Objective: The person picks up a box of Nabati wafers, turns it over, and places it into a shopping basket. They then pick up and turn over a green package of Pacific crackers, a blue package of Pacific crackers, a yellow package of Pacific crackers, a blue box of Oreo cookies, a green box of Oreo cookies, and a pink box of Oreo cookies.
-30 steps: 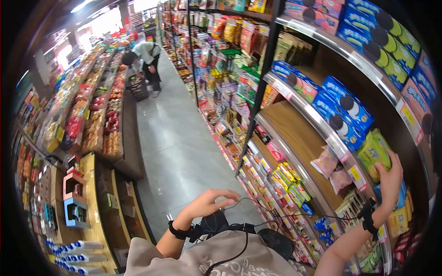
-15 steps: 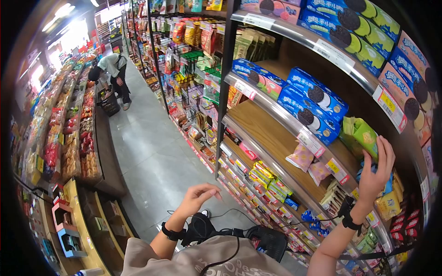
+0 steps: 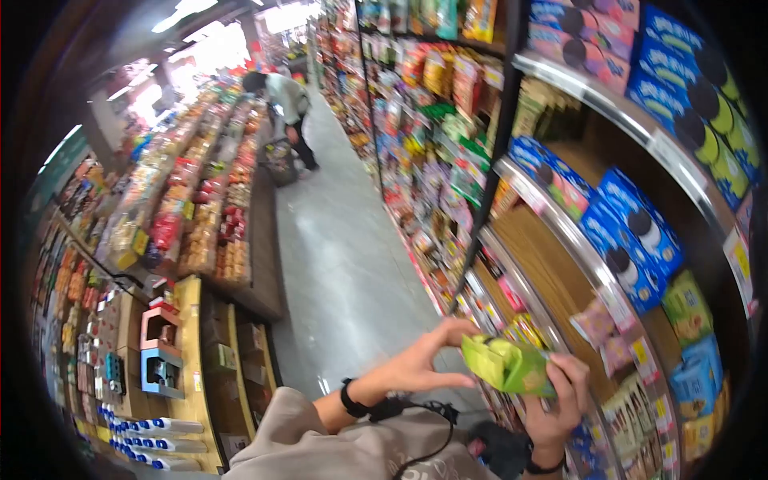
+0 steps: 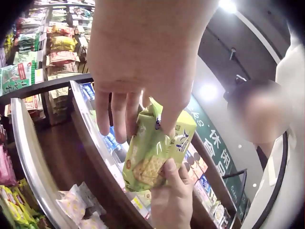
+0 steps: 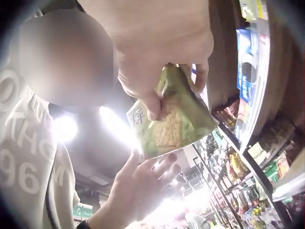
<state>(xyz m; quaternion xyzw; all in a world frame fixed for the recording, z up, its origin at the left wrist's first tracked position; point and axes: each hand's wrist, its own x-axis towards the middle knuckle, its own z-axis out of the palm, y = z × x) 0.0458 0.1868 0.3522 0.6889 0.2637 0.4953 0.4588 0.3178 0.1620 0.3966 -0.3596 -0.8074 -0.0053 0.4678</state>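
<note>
In front of my body, in the head view, my right hand (image 3: 556,404) pinches a green biscuit packet (image 3: 508,364) by its right end. A picture of crackers is printed on it, plain in the left wrist view and on the packet (image 5: 171,126) in the right wrist view. My left hand (image 3: 420,360) is at the packet's other end, thumb and fingers spread apart around it. The right wrist view shows the left hand (image 5: 136,188) with loosely extended fingers just under the packet's edge.
Shelves on the right hold another green packet (image 3: 686,308), a blue packet (image 3: 696,376), blue cookie boxes (image 3: 628,240) and pink packets (image 3: 604,332). A person (image 3: 284,104) bends over a basket (image 3: 278,162) by the snack bins in the aisle (image 3: 336,264).
My right hand has brought the green packet from the shelf to in front of my body. My left hand has moved right, up to the packet. The head view has swung about.
</note>
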